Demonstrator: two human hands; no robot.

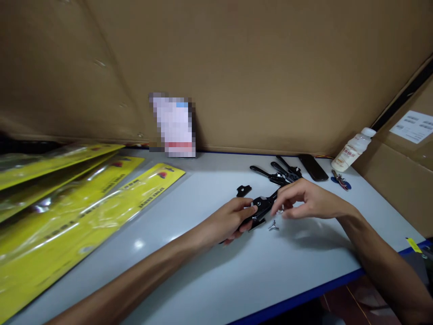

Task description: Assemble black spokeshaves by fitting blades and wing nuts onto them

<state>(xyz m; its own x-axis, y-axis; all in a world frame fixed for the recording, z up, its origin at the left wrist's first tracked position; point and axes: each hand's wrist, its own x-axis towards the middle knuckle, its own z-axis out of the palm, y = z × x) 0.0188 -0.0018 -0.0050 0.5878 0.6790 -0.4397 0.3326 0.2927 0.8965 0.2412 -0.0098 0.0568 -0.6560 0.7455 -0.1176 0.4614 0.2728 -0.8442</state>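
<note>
My left hand (233,219) is closed round a black metal spokeshave (260,204), thumb on its upper face. One handle of the spokeshave points to the upper right, towards the other hand. My right hand (309,199) hovers bent just right of it, with thumb and index finger apart. Small silver screws (274,225) lie on the table below those fingertips. Another bit of silver shows between the fingertips, too small to make out. Behind my left hand lies a loose black metal plate (243,191). More black spokeshaves (269,175) rest beyond my right hand.
Several yellow packaging cards in clear plastic (135,198) cover the left of the grey table (189,275). At the back right are a black phone (313,167), a white bottle (353,151) and a small item with wires (341,180). Cardboard walls (237,72) enclose the table.
</note>
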